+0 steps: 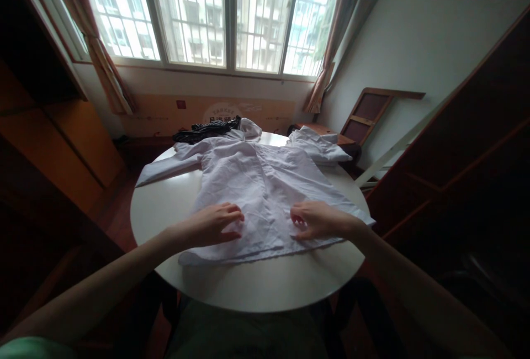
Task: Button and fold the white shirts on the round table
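Observation:
A white long-sleeved shirt point(244, 182) lies spread on a round white table, its hem toward me and one sleeve stretched out to the left. Over the lower left part of the shirt is my left hand point(219, 223), fingers slightly bent and thumb apart, with no cloth gripped. My right hand point(312, 220) is over the lower right part in much the same pose, fingers curved and thumb apart. Whether the fingertips touch the cloth is hard to tell. The shirt's collar end is toward the window.
The round table point(265, 287) carries a folded white garment point(318, 146) at the back right and a dark striped garment point(209, 130) at the back left. Behind it are a long printed box point(165, 116) and barred windows. A wooden chair back point(366, 113) leans near the right wall.

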{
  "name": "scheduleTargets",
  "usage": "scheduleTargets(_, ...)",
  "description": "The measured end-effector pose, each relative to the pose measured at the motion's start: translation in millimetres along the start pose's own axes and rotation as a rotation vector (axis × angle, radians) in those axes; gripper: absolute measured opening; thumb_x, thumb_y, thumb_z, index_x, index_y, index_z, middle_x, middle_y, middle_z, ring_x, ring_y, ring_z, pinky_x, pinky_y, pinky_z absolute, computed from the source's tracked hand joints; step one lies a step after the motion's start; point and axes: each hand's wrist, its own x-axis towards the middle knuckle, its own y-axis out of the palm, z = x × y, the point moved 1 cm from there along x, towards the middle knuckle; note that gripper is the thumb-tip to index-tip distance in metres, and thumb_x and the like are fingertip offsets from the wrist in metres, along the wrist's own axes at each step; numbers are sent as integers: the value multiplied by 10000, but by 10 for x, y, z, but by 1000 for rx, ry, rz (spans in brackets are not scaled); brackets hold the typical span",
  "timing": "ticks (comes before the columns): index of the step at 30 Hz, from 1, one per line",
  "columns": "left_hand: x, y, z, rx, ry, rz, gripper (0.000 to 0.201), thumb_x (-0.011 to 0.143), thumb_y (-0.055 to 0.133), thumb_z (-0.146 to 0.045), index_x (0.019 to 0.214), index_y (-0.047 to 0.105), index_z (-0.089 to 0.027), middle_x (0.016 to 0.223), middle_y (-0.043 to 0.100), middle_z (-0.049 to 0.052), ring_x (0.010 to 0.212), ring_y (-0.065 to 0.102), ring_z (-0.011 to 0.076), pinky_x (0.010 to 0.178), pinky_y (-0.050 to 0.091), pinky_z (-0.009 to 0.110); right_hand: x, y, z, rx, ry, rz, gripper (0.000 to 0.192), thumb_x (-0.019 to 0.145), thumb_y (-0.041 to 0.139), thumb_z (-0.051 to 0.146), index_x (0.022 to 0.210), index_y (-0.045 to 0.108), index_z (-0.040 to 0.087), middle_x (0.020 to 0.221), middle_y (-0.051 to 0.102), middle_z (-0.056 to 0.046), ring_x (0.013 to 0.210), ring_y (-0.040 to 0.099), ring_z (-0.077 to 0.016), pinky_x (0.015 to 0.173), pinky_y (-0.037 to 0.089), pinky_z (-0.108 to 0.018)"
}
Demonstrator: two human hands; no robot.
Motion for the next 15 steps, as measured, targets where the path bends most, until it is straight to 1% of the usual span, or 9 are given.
scheduleTargets(2,139,94,-52,-2,64,-4,313,836,541,-392,1073,578,-192,1102,591,86,950,578,199,818,456,300,-30,65,79,-59,-6,-24,133,700,644,288,752,595,175,747,622,-40,628,533,-147,556,321,-248)
scheduleTargets(4,235,178,-97,-8,114,-9,322,824,561,-377,1087,571,-192,1144,574,91,975,567,203,826,456,304,-47,129,126,-117,2,-80,23,722,582,187,735,581,168,744,615,-49,614,525,-140,549,305,-247)
scheduleTargets(6,291,246,-135,-17,156,-22,344,817,570,-368,1113,556,-194,1180,559,95,1017,550,210,858,447,315,-57,169,136,-134,11,-129,62,728,527,117,713,564,164,728,607,-48,597,513,-130,544,294,-245)
scheduleTargets(8,311,290,-166,-22,187,-29,396,793,595,-394,1130,540,-193,1204,547,100,1054,529,225,890,436,331,-71,160,116,-94,26,-187,80,723,510,98,708,548,167,710,595,-37,589,502,-122,543,293,-238)
scheduleTargets(10,305,311,-191,-22,202,-29,442,754,625,-430,1113,537,-187,1206,542,104,1056,522,237,898,433,342,-99,102,86,-22,44,-294,74,709,510,100,717,532,171,693,575,-20,591,492,-117,553,308,-229)
scheduleTargets(11,296,315,-201,-22,202,-28,427,749,627,-423,1091,538,-183,1192,547,104,1042,525,235,891,436,341,-117,66,75,19,46,-357,75,702,510,102,724,526,172,688,565,-14,594,488,-114,561,318,-224)
scheduleTargets(13,277,318,-216,-19,191,-25,304,775,590,-336,1030,544,-177,1130,569,95,996,538,215,856,447,321,-154,8,78,97,14,-443,81,700,507,106,744,518,173,686,550,-7,598,482,-108,574,335,-217)
scheduleTargets(15,263,316,-225,-14,175,-18,179,789,521,-204,964,547,-175,1046,588,81,947,548,190,813,455,290,-178,-6,123,159,-57,-428,83,705,503,103,748,511,174,689,546,-4,593,473,-100,571,337,-211)
